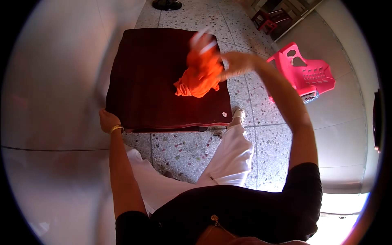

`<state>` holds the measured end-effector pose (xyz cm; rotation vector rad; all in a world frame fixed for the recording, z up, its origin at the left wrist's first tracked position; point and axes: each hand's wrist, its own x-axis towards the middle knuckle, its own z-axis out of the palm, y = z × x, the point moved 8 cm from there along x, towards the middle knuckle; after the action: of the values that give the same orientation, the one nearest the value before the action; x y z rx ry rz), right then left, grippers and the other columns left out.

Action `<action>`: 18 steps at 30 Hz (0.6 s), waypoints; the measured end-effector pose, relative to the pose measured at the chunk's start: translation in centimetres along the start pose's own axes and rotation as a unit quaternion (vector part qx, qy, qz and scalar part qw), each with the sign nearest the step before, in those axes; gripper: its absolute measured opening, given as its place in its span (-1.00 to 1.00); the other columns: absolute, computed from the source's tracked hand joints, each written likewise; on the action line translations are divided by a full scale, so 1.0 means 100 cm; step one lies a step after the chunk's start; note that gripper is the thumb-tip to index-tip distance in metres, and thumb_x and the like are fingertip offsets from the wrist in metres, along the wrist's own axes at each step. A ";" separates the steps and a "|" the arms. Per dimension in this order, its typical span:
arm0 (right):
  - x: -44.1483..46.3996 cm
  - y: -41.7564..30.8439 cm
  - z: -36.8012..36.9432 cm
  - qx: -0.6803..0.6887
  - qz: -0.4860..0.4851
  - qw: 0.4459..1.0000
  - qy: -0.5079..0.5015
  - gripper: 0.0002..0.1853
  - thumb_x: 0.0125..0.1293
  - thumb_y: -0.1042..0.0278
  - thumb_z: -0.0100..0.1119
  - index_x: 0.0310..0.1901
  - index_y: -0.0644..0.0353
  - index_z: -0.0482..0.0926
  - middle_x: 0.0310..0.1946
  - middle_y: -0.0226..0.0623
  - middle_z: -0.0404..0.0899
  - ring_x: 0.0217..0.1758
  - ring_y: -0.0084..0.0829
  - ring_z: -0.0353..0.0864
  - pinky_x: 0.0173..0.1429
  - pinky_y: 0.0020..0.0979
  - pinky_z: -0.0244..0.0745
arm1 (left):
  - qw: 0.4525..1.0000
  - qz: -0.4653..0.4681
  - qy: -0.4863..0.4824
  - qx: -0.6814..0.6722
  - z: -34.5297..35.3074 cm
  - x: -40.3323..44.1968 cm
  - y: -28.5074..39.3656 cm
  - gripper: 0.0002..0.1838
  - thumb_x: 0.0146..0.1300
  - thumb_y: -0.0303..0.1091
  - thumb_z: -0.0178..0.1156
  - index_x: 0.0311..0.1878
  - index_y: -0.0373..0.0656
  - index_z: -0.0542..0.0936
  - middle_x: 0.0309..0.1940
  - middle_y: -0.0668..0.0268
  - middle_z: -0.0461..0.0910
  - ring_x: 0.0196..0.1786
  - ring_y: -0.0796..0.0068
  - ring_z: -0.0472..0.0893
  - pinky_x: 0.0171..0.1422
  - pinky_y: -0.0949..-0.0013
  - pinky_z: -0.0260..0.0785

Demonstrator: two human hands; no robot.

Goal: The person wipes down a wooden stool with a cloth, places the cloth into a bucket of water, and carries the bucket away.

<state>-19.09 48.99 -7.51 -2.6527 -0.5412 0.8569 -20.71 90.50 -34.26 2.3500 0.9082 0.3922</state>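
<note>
Touching or nearly touching: right hand (237,64) at orange cloth (199,79), over right edge of tabletop (149,67); motion blur hides fingers, can't tell if gripping. Cloth bunched on tabletop, right half, inward of right edge; whitish upper end smeared, near far-right corner. Left hand (108,120) at near-left corner, fingers out of sight, can't tell if clenched. Small pale speck (224,114) by near-right corner. Pink chair (304,75) well off right edge. Cloth judged light, soft, floppy, not fragile; best hold: thick middle folds, whole palm, not the loose ruffled end.
</note>
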 end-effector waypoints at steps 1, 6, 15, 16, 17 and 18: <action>0.022 0.039 0.024 -0.121 0.022 0.992 -0.002 0.03 -0.04 -0.29 0.37 0.30 0.35 0.24 0.26 0.04 0.34 0.35 -0.13 0.30 0.38 -0.22 0.21 | 1.000 0.002 0.002 0.004 0.001 0.000 0.000 -0.68 0.42 -0.21 -0.20 0.01 -0.08 0.51 -0.08 0.18 0.62 -0.07 0.04 0.60 0.01 0.06 0.42; 0.091 0.137 0.073 0.025 0.046 0.982 0.181 0.12 -0.14 -0.45 0.30 0.37 0.15 0.20 0.45 -0.07 -0.05 0.50 -0.04 -0.07 0.48 -0.18 -0.02 | 1.000 -0.002 0.024 0.015 0.000 0.001 -0.006 -0.70 0.40 -0.20 -0.17 -0.03 -0.04 0.53 -0.13 0.17 0.63 -0.09 0.02 0.60 -0.03 0.07 0.43; 0.188 -0.013 0.163 -0.046 0.182 0.944 0.272 -0.05 0.07 -0.53 -0.07 0.40 -0.08 0.16 0.51 -0.19 -0.34 0.47 0.33 -0.31 0.38 0.36 -0.30 | 0.999 0.006 0.048 0.001 -0.005 -0.002 -0.004 -0.70 0.39 -0.15 -0.15 -0.05 -0.03 0.53 -0.20 0.17 0.65 -0.12 0.00 0.60 -0.09 0.04 0.43; 0.205 -0.058 0.171 -0.071 0.097 0.953 0.278 -0.11 0.09 -0.46 -0.02 0.36 -0.05 0.22 0.50 -0.19 -0.28 0.47 0.32 -0.29 0.40 0.33 -0.27 | 0.999 0.009 0.033 -0.019 -0.002 0.002 -0.004 -0.70 0.38 -0.15 -0.14 -0.05 -0.04 0.53 -0.20 0.16 0.64 -0.13 0.00 0.59 -0.09 0.04 0.42; 0.218 -0.097 0.180 -0.096 0.010 0.954 0.283 -0.17 0.11 -0.38 0.03 0.32 -0.02 0.29 0.50 -0.20 -0.21 0.47 0.30 -0.27 0.42 0.29 -0.24 | 0.999 0.012 0.018 -0.037 0.000 0.003 -0.007 -0.70 0.38 -0.15 -0.14 -0.05 -0.05 0.53 -0.21 0.14 0.64 -0.14 -0.01 0.59 -0.09 0.05 0.42; 0.235 -0.124 0.185 -0.101 -0.096 0.950 0.281 -0.24 0.14 -0.33 0.03 0.28 0.00 0.34 0.47 -0.22 -0.14 0.46 0.24 -0.19 0.43 0.26 -0.21 | 0.998 0.015 0.004 -0.055 0.002 0.003 -0.010 -0.70 0.38 -0.15 -0.14 -0.06 -0.06 0.53 -0.21 0.13 0.64 -0.14 -0.01 0.59 -0.09 0.05 0.42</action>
<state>-15.85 73.30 -28.69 -2.7817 -0.7416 -0.0272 -20.92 91.26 -35.01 2.2653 0.8351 0.4518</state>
